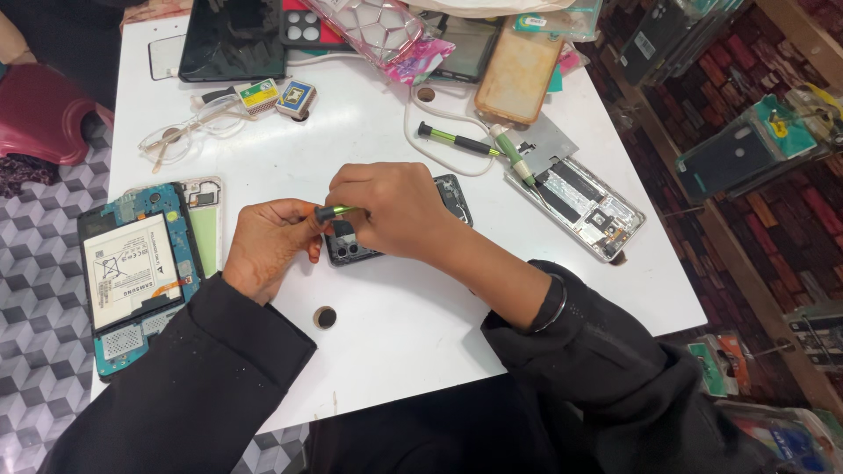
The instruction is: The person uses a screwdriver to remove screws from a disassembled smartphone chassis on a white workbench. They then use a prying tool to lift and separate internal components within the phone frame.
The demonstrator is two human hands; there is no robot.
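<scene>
Her right hand (395, 206) grips a slim green-and-black screwdriver (335, 211); the left hand (270, 241) pinches its tip over a small dark opened phone (351, 248). Two small square yellow and blue labelled boxes (277, 95) sit far across the white tabletop (395, 333).

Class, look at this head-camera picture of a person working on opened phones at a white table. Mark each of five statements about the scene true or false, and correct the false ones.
1. The right hand grips a green-handled screwdriver over a dark phone. True.
2. The left hand lies flat on the opened tablet. False: it is beside the dark phone, near the screwdriver's end; the tablet lies apart, at the table's left edge.
3. A second screwdriver lies on the white table. True.
4. The clear-framed glasses sit on the opened silver phone. False: they lie on the table at the upper left.
5. Both sleeves are white. False: they are black.
</scene>
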